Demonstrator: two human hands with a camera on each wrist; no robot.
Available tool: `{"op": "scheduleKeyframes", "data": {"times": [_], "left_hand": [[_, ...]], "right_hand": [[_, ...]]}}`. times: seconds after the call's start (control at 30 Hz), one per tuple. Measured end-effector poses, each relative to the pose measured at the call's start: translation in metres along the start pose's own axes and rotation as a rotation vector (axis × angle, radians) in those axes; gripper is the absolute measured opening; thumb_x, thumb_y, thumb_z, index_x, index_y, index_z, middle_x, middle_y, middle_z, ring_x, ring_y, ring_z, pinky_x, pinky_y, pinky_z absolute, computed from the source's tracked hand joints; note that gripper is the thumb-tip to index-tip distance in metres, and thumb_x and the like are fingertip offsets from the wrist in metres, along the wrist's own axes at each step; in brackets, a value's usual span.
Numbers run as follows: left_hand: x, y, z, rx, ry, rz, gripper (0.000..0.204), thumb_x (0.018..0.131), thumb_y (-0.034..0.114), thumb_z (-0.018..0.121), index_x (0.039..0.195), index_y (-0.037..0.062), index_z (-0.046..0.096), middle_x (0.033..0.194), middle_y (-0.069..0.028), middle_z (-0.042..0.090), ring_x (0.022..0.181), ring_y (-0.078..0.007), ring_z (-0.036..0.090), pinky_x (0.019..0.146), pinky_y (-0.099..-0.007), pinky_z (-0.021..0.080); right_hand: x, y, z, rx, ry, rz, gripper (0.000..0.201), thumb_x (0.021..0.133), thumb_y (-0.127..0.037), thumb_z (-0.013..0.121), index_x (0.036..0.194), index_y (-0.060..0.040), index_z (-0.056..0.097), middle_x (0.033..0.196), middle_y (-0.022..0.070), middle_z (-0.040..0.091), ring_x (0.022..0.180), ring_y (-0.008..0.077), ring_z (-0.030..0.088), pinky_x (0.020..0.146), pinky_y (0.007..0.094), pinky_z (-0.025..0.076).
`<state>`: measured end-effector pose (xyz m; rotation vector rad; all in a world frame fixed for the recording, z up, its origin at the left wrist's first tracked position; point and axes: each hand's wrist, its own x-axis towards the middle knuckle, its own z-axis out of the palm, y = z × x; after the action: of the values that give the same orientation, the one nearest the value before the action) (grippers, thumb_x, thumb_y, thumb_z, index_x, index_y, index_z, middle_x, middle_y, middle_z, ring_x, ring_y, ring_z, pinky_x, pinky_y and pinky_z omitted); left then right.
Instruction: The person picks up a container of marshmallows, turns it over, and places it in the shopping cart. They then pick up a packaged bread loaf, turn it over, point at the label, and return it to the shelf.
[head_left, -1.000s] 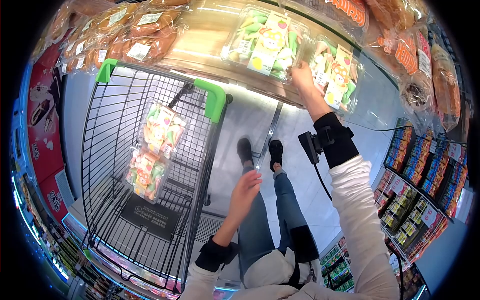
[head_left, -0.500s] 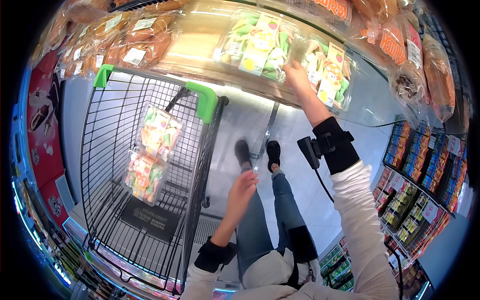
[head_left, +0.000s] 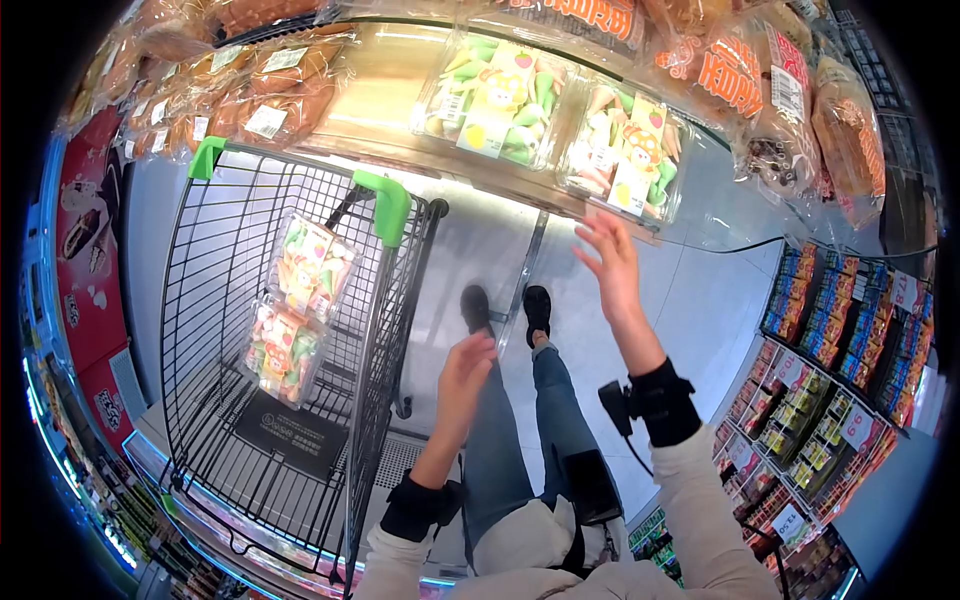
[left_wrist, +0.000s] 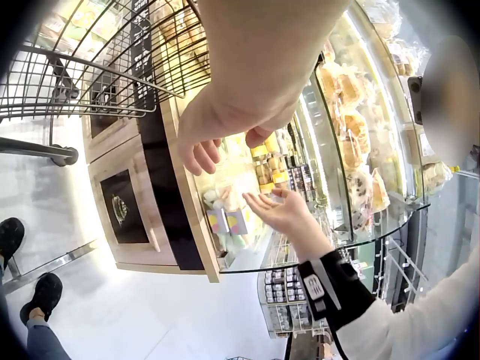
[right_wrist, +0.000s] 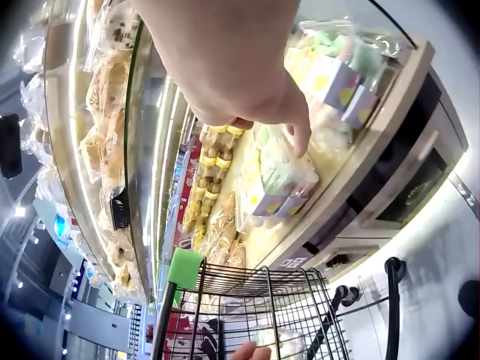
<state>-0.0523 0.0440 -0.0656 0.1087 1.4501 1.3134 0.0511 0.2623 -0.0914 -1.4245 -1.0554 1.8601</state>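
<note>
My right hand [head_left: 612, 265] is in the air just in front of the shelf edge, fingers spread and holding nothing. Beyond it, on the wooden display shelf [head_left: 375, 85], two clear plastic packs of pastel pieces lie side by side: a left pack [head_left: 490, 100] and a right pack [head_left: 632, 158], each with a printed paper band. Low in front of my body hangs my left hand [head_left: 463, 385], fingers loosely bent and nothing in them. In the shopping cart [head_left: 395, 210] beside it lie two similar packs, an upper one [head_left: 310, 265] and a lower one [head_left: 283, 348].
Bagged brown breads [head_left: 275, 85] fill the shelf's left part. More wrapped breads [head_left: 780, 110] hang over the right end. Racks of small packets [head_left: 820, 300] stand at the right. A cable [head_left: 725, 250] runs past the shelf's right end.
My right hand has come away from the gap between the two shelf packs, back towards my body, and its fingers have spread. My left hand stays low beside the cart.
</note>
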Motion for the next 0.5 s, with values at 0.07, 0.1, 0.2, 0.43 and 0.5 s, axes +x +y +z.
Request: {"op": "scheduleKeyframes", "data": {"times": [0.07,0.1,0.2,0.43,0.5], "left_hand": [[-0.001,0.000,0.006,-0.017,0.012,0.013,0.038,0.082,0.008,0.047,0.117,-0.0011,0.038,0.110,-0.0132,0.047,0.100,-0.0187,0.048,0.085,-0.0275,0.038],[-0.002,0.000,0.008,-0.017,0.016,0.019,0.038,0.082,0.009,0.047,0.117,-0.0010,0.038,0.110,-0.0133,0.047,0.100,-0.0188,0.048,0.085,-0.0274,0.038],[-0.004,-0.001,0.018,-0.020,0.030,0.040,0.038,0.082,0.010,0.048,0.117,-0.0009,0.038,0.110,-0.0133,0.047,0.099,-0.0191,0.048,0.084,-0.0271,0.039],[-0.025,0.000,0.036,-0.077,0.165,0.158,0.033,0.083,0.009,0.044,0.114,-0.0007,0.038,0.107,-0.0126,0.047,0.096,-0.0200,0.049,0.083,-0.0293,0.040],[-0.035,0.000,0.038,-0.097,0.220,0.215,0.032,0.084,0.008,0.043,0.114,-0.0004,0.038,0.106,-0.0123,0.048,0.095,-0.0201,0.050,0.083,-0.0302,0.040]], "right_hand": [[-0.020,0.020,-0.017,0.013,0.005,0.087,0.036,0.083,-0.013,0.043,0.116,0.0003,0.036,0.115,0.0141,0.043,0.102,0.0223,0.047,0.083,0.0356,0.043],[-0.030,0.027,-0.022,0.030,-0.002,0.133,0.036,0.083,-0.012,0.043,0.115,0.0007,0.036,0.115,0.0144,0.043,0.101,0.0226,0.047,0.083,0.0355,0.043],[-0.048,0.037,-0.028,0.073,-0.010,0.235,0.036,0.080,-0.009,0.044,0.113,0.0018,0.038,0.111,0.0142,0.046,0.097,0.0190,0.049,0.078,0.0312,0.045],[-0.066,0.025,-0.020,0.021,-0.185,0.276,0.029,0.081,-0.009,0.042,0.108,0.0018,0.042,0.107,0.0135,0.048,0.094,0.0189,0.051,0.079,0.0291,0.044],[-0.069,0.016,-0.016,0.005,-0.245,0.259,0.028,0.080,-0.008,0.042,0.107,0.0018,0.043,0.107,0.0128,0.049,0.094,0.0189,0.051,0.079,0.0288,0.044]]}}
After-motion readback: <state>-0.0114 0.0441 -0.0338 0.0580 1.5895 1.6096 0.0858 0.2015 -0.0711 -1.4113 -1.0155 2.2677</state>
